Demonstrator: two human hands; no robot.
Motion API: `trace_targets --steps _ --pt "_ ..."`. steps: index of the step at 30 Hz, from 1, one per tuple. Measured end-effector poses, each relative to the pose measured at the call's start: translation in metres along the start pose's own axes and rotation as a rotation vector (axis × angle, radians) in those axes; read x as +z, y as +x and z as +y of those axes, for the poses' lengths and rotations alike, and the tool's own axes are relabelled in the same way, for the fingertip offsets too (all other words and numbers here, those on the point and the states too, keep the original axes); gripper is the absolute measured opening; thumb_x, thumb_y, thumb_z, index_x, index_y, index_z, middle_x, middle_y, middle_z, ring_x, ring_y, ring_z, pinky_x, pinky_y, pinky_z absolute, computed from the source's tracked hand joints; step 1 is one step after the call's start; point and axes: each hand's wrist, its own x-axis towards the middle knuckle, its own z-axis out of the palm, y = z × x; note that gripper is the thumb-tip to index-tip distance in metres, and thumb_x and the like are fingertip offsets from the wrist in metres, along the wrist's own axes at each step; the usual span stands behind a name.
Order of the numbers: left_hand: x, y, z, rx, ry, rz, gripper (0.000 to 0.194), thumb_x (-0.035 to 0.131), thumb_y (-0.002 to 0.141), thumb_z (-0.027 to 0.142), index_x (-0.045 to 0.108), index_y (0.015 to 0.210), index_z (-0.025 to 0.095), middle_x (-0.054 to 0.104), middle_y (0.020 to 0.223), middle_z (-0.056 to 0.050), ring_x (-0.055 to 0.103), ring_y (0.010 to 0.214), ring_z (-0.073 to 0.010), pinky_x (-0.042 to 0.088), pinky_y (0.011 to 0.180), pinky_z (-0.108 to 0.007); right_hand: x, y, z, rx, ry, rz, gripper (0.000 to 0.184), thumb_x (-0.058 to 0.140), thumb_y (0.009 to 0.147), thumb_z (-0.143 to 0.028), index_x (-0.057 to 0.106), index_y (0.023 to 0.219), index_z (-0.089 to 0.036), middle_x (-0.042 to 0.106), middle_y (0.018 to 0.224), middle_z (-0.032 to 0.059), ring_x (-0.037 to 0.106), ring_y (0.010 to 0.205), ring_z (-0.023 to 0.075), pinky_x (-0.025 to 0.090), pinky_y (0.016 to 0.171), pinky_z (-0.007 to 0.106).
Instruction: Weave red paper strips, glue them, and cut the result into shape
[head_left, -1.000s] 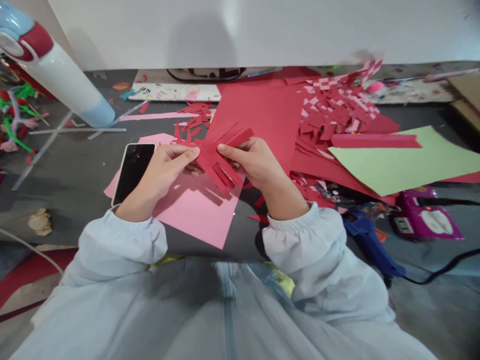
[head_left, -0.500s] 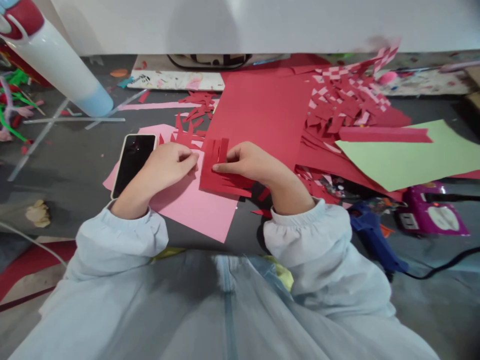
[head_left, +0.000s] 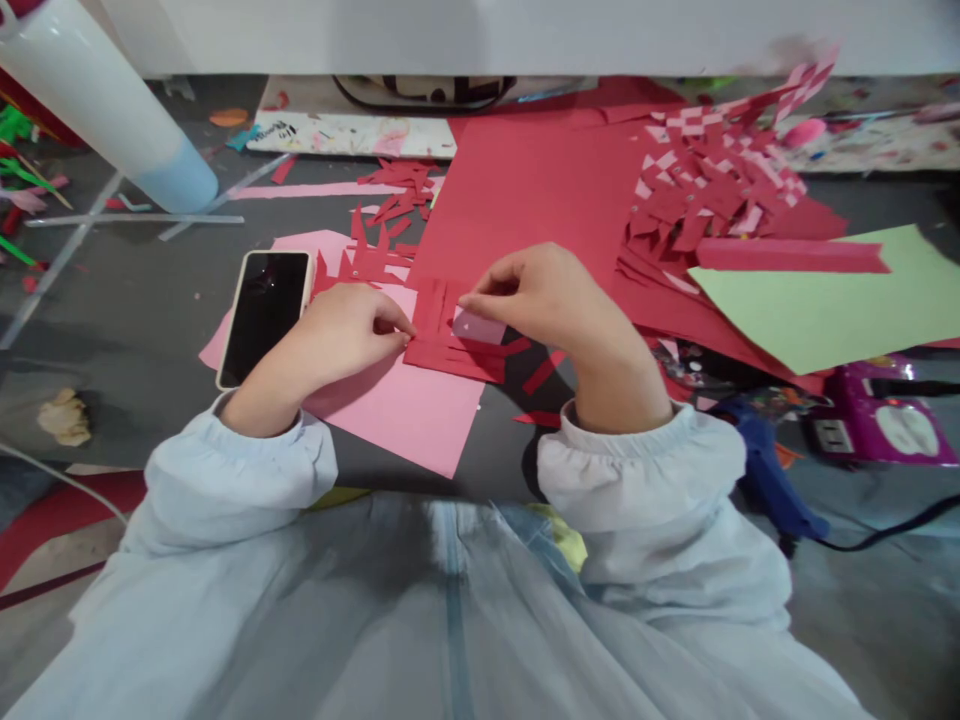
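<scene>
My left hand (head_left: 352, 330) rests on a pink sheet (head_left: 405, 420), thumb and fingertips closed at the left edge of a red paper piece cut into strips (head_left: 427, 310). Just right of it, my right hand (head_left: 551, 300) is closed in a pinch above the strips. What its fingertips hold is too small to make out. Below them shows a small pink paper area (head_left: 480, 328); I cannot tell whether it is loose or lies beneath the strips. Red strip ends (head_left: 517, 346) point out to the right. A phone (head_left: 266, 315) lies beside my left wrist.
A large red sheet (head_left: 532, 200) lies behind my hands. Woven red-and-pink scraps (head_left: 705, 180) pile at the right, near a green sheet (head_left: 840, 310). A blue glue gun (head_left: 772, 480) and purple box (head_left: 885, 415) are front right. A bottle (head_left: 127, 120) stands back left.
My right hand has lifted and moved right off the red strips, and pink paper now shows under its fingertips. My left fingertips have moved right onto the red piece's edge.
</scene>
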Motion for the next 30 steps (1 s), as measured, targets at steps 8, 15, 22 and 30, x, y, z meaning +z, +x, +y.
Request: trace_targets --steps 8,15,22,30 --pt "0.004 0.001 -0.001 0.002 -0.025 -0.013 0.024 0.061 0.082 0.033 0.082 0.085 0.023 0.080 0.089 -0.005 0.069 0.082 -0.0224 0.049 0.071 -0.032 0.015 0.004 0.000 -0.069 -0.094 -0.131 0.015 0.074 0.074 -0.029 0.069 0.064 -0.018 0.065 0.061 0.0028 0.053 0.059 0.0139 0.036 0.061 0.031" --pt "0.005 0.000 0.005 -0.014 0.072 0.010 0.020 0.065 0.077 0.033 0.078 0.086 0.021 0.078 0.088 -0.005 0.068 0.083 -0.0225 0.045 0.069 -0.032 0.016 0.002 -0.001 -0.079 -0.075 -0.143 0.011 0.074 0.073 -0.024 0.069 0.064 -0.018 0.070 0.067 0.0044 0.056 0.061 0.0151 0.037 0.062 0.031" --pt "0.007 0.000 0.010 -0.020 0.149 0.017 0.016 0.063 0.075 0.033 0.073 0.081 0.022 0.075 0.081 -0.004 0.066 0.077 -0.0208 0.039 0.064 -0.031 0.014 0.001 -0.002 -0.074 -0.090 -0.190 0.009 0.074 0.073 -0.023 0.071 0.067 -0.018 0.067 0.065 0.0024 0.056 0.061 0.0148 0.036 0.062 0.031" --pt "0.008 0.000 0.008 -0.012 0.147 0.017 0.011 0.064 0.075 0.030 0.071 0.078 0.022 0.074 0.080 -0.003 0.066 0.075 -0.0209 0.039 0.063 -0.032 0.010 0.001 0.001 -0.086 -0.072 -0.151 0.007 0.074 0.073 -0.021 0.069 0.067 -0.019 0.069 0.068 0.0032 0.057 0.063 0.0154 0.037 0.063 0.032"
